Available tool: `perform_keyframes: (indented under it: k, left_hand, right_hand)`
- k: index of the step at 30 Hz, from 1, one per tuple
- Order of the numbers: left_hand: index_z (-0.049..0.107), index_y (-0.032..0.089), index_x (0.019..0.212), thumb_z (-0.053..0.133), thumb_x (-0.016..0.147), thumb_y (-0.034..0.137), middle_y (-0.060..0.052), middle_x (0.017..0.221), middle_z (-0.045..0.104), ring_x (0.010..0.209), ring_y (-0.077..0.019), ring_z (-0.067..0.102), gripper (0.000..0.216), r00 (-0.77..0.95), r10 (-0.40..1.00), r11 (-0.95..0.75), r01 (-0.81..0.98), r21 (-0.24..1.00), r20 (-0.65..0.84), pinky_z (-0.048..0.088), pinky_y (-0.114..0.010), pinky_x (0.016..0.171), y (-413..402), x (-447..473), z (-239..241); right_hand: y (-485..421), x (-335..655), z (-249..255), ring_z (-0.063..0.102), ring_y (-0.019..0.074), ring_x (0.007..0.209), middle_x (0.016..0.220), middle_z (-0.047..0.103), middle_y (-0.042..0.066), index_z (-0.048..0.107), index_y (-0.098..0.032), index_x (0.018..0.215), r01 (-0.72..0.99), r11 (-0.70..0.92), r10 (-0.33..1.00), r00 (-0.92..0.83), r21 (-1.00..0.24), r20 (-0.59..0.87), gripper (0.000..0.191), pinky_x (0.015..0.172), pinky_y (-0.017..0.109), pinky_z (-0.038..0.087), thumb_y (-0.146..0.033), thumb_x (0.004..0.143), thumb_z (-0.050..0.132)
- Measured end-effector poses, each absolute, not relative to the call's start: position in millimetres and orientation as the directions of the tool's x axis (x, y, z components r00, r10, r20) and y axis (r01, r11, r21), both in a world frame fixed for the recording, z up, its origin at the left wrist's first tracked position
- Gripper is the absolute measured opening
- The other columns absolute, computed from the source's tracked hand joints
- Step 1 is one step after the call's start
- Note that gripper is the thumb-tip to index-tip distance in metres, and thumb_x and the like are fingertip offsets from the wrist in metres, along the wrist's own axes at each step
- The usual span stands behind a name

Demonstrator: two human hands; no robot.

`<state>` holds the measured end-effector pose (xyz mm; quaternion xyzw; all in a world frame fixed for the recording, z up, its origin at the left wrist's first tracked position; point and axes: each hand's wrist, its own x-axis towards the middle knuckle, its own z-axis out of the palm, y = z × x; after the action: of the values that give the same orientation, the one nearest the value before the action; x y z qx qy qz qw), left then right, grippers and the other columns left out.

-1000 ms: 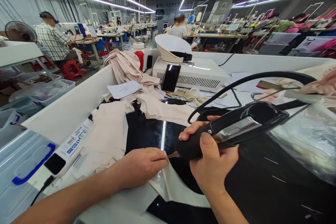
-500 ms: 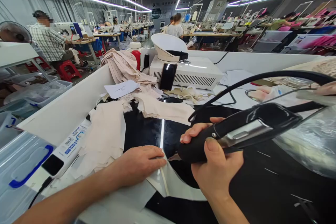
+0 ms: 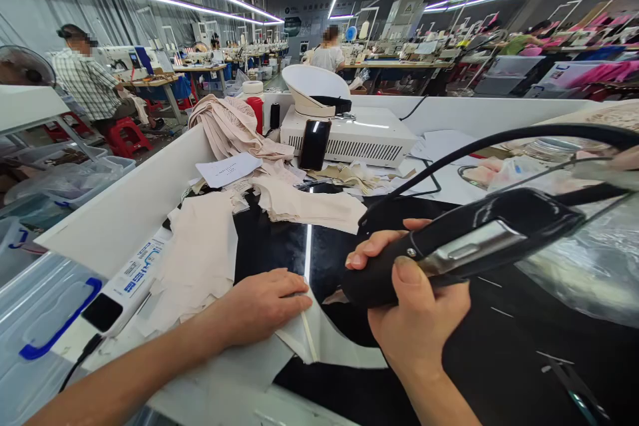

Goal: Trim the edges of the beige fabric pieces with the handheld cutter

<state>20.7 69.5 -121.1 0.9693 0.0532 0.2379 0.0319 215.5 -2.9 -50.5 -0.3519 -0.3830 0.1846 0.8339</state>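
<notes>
- Clear plastic bin (image 3: 30, 319), blue handle: far left of the grip, outside the table's white wall.
- White device (image 3: 127, 279), blue lettering, dark screen, cable attached: left of the left hand, on the table edge.
- Beige fabric pieces (image 3: 200, 259), loose stack: just left of and behind the left hand.
- Paper slip (image 3: 227, 170) and heap of beige garments (image 3: 234, 126): well behind the left hand.
- Left hand (image 3: 259, 306): palm down, fingers stretched out together, pressing flat on the white fabric piece (image 3: 324, 346); nothing clasped.
- White fabric piece: lies on the glossy black work surface (image 3: 269, 246), under the left fingertips and below the tool's nose.
- Phone (image 3: 313, 144), leaning on a white machine (image 3: 359, 136): well behind the grip.
- Black handheld tool (image 3: 449, 246): right hand (image 3: 414, 326) clamped round its front end, thumb on the near side, fingers curled over the far side. The nose points at the left fingertips, just beside them; contact with the fabric cannot be told.
- Black cable (image 3: 499, 143): arcs above and right of the grip.
- Clear plastic bag (image 3: 589, 266): right of the grip, beside the tool's rear.
</notes>
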Motion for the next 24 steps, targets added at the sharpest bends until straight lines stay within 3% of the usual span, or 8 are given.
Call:
perform_keyframes:
  k: [4,10,24]
  left_hand:
    - [0.072,0.012,0.125,0.052,0.115,0.010,-0.014,0.124,0.080,0.121,-0.0229,0.076,0.023,0.872,0.073,-0.996,0.043,0.072,0.483,0.060,-0.040,0.119,66.0,25.9,-112.7]
    - [0.074,0.014,0.115,0.053,0.117,0.016,-0.010,0.111,0.077,0.099,-0.0218,0.075,0.022,0.931,0.113,-0.981,0.050,0.185,0.347,0.067,-0.032,0.091,57.6,31.0,-104.9]
    - [0.071,0.018,0.126,0.047,0.118,0.016,-0.011,0.124,0.075,0.106,-0.0206,0.075,0.026,0.921,0.151,-0.977,0.083,0.199,0.358,0.066,-0.028,0.090,53.0,21.1,-109.0]
  right_hand:
    - [-9.7,220.0,-48.3,0.069,0.0157,0.058,0.077,0.075,-0.005,0.072,-0.027,0.112,-0.063,0.676,0.594,0.636,-0.734,0.493,0.040,0.057,0.028,0.061,-0.043,0.086,0.097]
    - [-12.4,218.1,-54.7,0.067,0.0158,0.060,0.079,0.074,-0.005,0.070,-0.029,0.115,-0.053,0.670,0.595,0.635,-0.741,0.493,0.039,0.058,0.029,0.060,-0.043,0.089,0.094]
    - [-8.5,209.5,-61.6,0.069,0.0148,0.060,0.079,0.074,-0.006,0.067,-0.027,0.114,-0.013,0.649,0.606,0.613,-0.761,0.506,0.028,0.063,0.030,0.061,-0.031,0.092,0.085]
